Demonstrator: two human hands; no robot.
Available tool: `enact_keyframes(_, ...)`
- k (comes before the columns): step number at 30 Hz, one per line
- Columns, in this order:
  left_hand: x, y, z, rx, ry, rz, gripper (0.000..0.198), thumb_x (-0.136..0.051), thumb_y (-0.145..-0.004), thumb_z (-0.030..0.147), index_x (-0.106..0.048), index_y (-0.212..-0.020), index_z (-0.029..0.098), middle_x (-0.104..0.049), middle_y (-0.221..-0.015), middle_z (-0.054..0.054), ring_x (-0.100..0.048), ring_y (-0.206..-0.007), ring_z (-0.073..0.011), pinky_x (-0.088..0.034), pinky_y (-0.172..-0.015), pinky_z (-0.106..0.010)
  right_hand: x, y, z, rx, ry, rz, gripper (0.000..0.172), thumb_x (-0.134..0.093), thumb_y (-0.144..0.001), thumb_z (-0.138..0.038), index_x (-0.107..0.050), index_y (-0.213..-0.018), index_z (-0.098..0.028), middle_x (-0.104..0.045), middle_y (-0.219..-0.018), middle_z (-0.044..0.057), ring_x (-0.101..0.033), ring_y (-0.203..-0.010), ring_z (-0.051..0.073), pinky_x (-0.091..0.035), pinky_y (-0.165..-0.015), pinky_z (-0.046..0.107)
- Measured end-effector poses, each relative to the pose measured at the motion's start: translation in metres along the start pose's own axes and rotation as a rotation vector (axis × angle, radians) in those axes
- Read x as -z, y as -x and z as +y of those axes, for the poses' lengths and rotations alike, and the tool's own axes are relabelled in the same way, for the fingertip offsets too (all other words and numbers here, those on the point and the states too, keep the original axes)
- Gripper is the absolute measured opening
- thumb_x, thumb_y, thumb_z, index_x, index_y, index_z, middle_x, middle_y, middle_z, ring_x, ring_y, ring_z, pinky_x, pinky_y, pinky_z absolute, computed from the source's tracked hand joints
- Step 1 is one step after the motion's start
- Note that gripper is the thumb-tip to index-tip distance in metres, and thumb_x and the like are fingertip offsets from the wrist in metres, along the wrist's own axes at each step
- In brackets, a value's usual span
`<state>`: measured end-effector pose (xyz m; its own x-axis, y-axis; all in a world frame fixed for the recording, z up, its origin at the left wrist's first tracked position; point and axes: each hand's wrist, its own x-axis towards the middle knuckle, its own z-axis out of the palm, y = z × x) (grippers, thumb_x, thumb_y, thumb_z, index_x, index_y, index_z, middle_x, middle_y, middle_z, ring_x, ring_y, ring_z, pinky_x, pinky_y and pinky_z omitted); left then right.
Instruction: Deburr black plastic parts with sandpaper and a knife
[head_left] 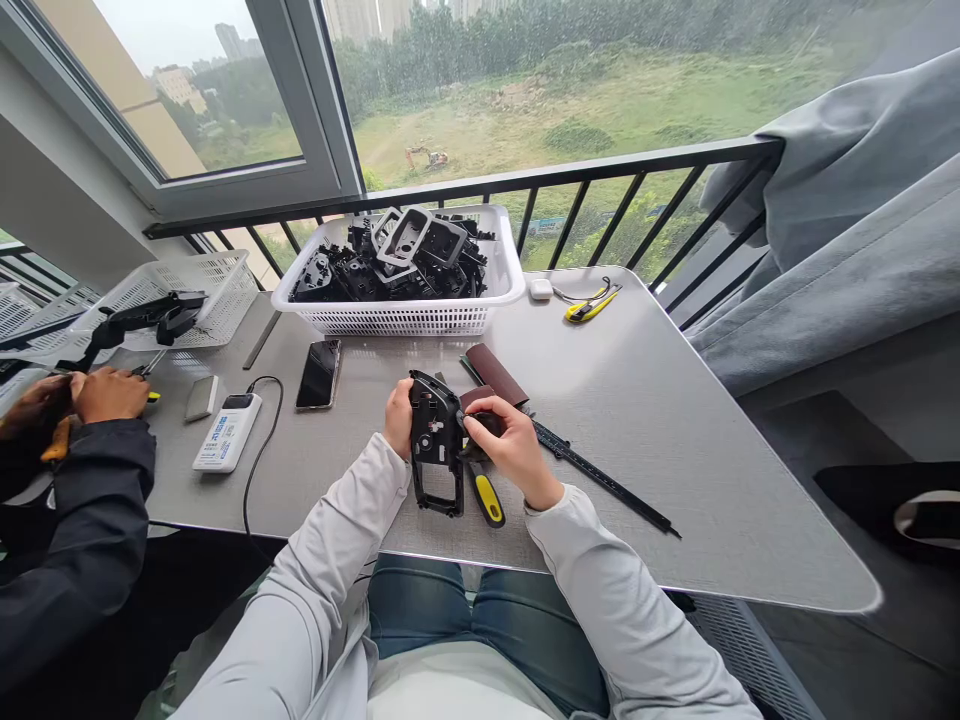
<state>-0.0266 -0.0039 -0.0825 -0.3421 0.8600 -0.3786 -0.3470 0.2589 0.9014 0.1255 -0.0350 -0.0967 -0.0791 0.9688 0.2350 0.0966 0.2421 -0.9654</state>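
Note:
My left hand [398, 418] grips the upper left side of a black plastic frame part [435, 445] that stands upright on the grey table [660, 420]. My right hand [506, 440] is closed around a small dark tool and a piece of brown sandpaper, pressed against the right edge of the part. A yellow-and-black handled tool [487, 497] lies on the table just below my right hand. Under my right wrist runs a long black strip [607, 482] toward the right.
A white basket [409, 315] full of black plastic parts stands behind. A phone [319, 373], a white charger with cable [227, 431], brown sandpaper [498, 373] and yellow cutters [590, 305] lie around. At left, another person's hands [94, 395] work beside a second basket [187, 290].

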Motion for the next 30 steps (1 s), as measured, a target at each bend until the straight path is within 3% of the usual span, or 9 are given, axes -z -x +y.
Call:
enact_keyframes(3,0.0,-0.004,-0.001,0.038,0.005,0.047,0.027,-0.047,-0.083,0.029,-0.051,-0.058,0.018,-0.05,-0.049,0.004,-0.043,-0.041,-0.0094,-0.035,-0.039,-0.02,0.003,-0.001,0.001,-0.023,-0.078,-0.017,0.009,-0.062,-0.077,-0.031,-0.062,-0.079,-0.022,-0.066,-0.078,0.001,-0.06,-0.068,0.016,-0.05,-0.062,0.029)
enact_keyframes(6,0.002,-0.005,0.0,0.059,0.017,0.053,0.028,-0.047,-0.083,0.03,-0.051,-0.058,0.018,-0.05,-0.049,0.004,-0.042,-0.039,-0.009,-0.034,-0.038,-0.02,0.002,-0.001,0.002,0.053,-0.009,0.015,0.006,-0.06,-0.08,-0.028,-0.062,-0.082,-0.022,-0.067,-0.082,0.002,-0.062,-0.075,0.018,-0.051,-0.069,0.031)
enact_keyframes(10,0.002,-0.005,-0.002,0.001,0.047,0.022,0.021,-0.053,-0.081,0.027,-0.054,-0.062,0.018,-0.05,-0.05,0.005,-0.042,-0.04,-0.0084,-0.033,-0.039,-0.019,-0.001,-0.001,0.006,0.152,0.159,-0.033,0.005,-0.057,-0.082,-0.022,-0.061,-0.084,-0.022,-0.067,-0.084,0.004,-0.064,-0.08,0.02,-0.051,-0.075,0.034)
enact_keyframes(18,-0.001,-0.012,-0.01,-0.109,0.091,0.004,0.032,-0.046,-0.083,0.023,-0.043,-0.052,0.018,-0.046,-0.047,0.005,-0.042,-0.043,-0.0074,-0.034,-0.043,-0.018,-0.007,0.002,0.012,0.317,0.312,-0.05,0.008,-0.053,-0.085,-0.017,-0.059,-0.085,-0.023,-0.066,-0.084,0.006,-0.063,-0.079,0.021,-0.052,-0.073,0.035)
enact_keyframes(25,0.0,-0.014,-0.013,-0.077,0.119,-0.011,0.032,-0.046,-0.082,0.024,-0.042,-0.052,0.018,-0.044,-0.045,0.005,-0.041,-0.042,-0.0078,-0.034,-0.043,-0.019,-0.01,0.001,0.019,0.244,0.304,-0.01,0.007,-0.055,-0.084,-0.018,-0.061,-0.086,-0.021,-0.068,-0.086,0.006,-0.065,-0.081,0.022,-0.052,-0.074,0.036)
enact_keyframes(30,0.0,-0.014,-0.014,-0.003,0.175,0.031,0.027,-0.056,-0.08,0.033,-0.049,-0.059,0.018,-0.05,-0.051,0.004,-0.046,-0.044,-0.0092,-0.038,-0.044,-0.02,-0.006,0.002,0.008,0.2,0.093,-0.053,0.006,-0.058,-0.085,-0.023,-0.063,-0.087,-0.022,-0.068,-0.084,0.004,-0.064,-0.08,0.019,-0.052,-0.074,0.033)
